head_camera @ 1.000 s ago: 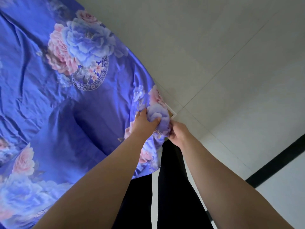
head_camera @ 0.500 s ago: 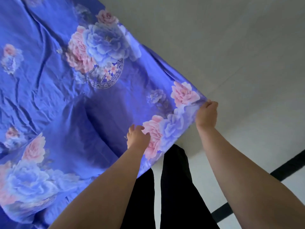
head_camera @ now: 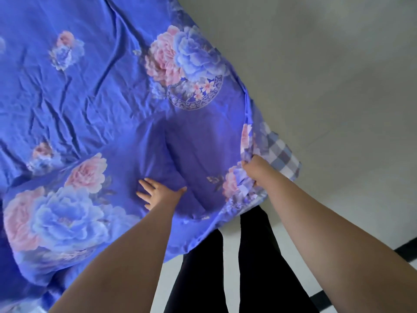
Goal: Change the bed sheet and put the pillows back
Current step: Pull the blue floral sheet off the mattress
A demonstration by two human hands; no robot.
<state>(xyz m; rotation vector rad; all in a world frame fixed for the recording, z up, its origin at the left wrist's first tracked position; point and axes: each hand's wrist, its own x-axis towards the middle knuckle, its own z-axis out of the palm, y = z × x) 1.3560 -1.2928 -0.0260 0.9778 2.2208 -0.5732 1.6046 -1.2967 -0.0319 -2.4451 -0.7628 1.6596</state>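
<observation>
A blue bed sheet (head_camera: 94, 91) printed with pink and blue flowers covers the bed across the left and centre of the view, wrinkled in places. My left hand (head_camera: 158, 193) lies flat on it with fingers spread, pressing on a raised, pillow-like bulge under the cloth. My right hand (head_camera: 256, 169) grips the bunched corner of the sheet at the bed's near right corner. Beside that hand, a blue, grey and white checked fabric (head_camera: 279, 152) shows where the sheet is pulled back.
Pale floor tiles (head_camera: 327, 75) fill the right side of the view, with a dark strip (head_camera: 406, 251) at the lower right. My legs in black trousers (head_camera: 248, 267) stand against the bed's near edge.
My left hand let go of the sheet corner and moved left, flat onto the sheet. My right hand has pulled the corner back, uncovering the checked fabric. The camera view swung toward the bed.
</observation>
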